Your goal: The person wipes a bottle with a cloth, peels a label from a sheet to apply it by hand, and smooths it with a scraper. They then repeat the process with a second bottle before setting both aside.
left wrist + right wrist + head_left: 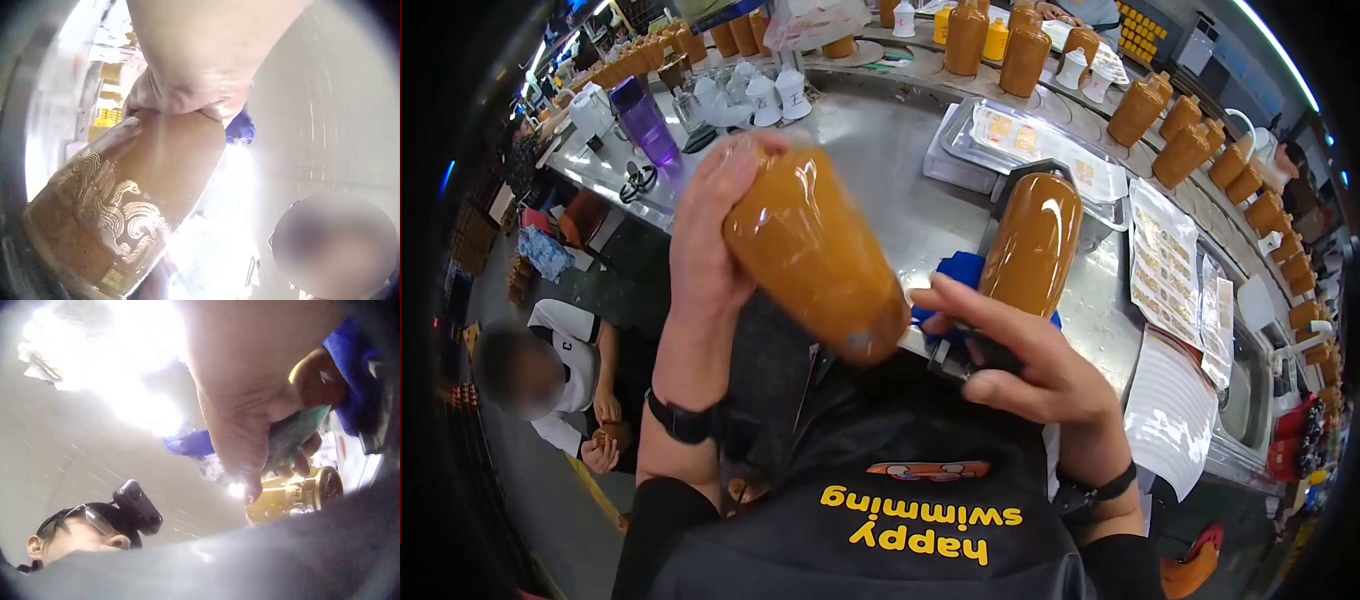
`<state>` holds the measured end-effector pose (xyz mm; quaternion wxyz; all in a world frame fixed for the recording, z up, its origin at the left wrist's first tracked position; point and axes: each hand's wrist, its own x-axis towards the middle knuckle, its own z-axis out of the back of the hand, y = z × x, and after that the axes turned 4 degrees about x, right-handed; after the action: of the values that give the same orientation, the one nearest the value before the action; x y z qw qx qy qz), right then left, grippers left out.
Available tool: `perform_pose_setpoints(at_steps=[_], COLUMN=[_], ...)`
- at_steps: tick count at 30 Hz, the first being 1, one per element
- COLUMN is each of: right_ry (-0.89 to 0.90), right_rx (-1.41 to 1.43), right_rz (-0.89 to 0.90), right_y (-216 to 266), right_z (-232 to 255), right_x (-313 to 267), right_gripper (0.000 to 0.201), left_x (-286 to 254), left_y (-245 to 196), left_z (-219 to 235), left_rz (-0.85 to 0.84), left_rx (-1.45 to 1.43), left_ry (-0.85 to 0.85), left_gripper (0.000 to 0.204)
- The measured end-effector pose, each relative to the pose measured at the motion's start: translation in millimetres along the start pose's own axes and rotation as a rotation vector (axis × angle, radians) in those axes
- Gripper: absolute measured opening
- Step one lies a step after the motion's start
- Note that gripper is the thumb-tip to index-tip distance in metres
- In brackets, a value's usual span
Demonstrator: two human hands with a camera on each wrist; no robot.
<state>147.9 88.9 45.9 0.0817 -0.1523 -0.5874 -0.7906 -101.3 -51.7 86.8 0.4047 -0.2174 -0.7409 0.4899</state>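
My left hand grips one end of a glossy brown bottle, tilted with its broad end down and right; the left wrist view shows raised gold patterns on this bottle. Right of the broad end is my right hand, index finger extended. Inside the right hand lies a dark green piece, its outline partly hidden by the thumb side, with fingertips showing beyond it. A second brown bottle leans in a black frame over blue cloth, behind my right hand.
Metal trays and printed sheets lie to the right. A purple bottle and white bottles stand at left. Several brown bottles line the curved counter behind. A seated person is at lower left; a sink is at right.
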Motion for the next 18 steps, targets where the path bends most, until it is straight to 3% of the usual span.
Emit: perform_pose_setpoints(at_steps=[3,8,10,14,18], right_ry=[-0.255,-0.584,-0.688,-0.736,-0.716], right_rx=[0.026,-0.118,-0.145,-0.153,-0.172], right_rz=[-0.031,-0.038,-0.098,-0.176,-0.229], right_y=[25,11,-2,-27,-35], right_z=[16,49,56,61,62], right_x=[-23,-60,-69,-73,-73], right_gripper=[0.072,0.057,0.054,0.055,0.062], left_x=[43,82,83,84,86], left_y=[22,78,90,99,88], left_z=[-10,-6,-6,0,-4], left_rz=[-0.107,-0.224,-0.199,-0.149,-0.128], left_rx=[0.167,0.535,0.539,0.444,0.542], left_ry=[-0.014,-0.02,-0.012,0.01,0.08], left_gripper=[0.023,0.021,0.02,0.02,0.026])
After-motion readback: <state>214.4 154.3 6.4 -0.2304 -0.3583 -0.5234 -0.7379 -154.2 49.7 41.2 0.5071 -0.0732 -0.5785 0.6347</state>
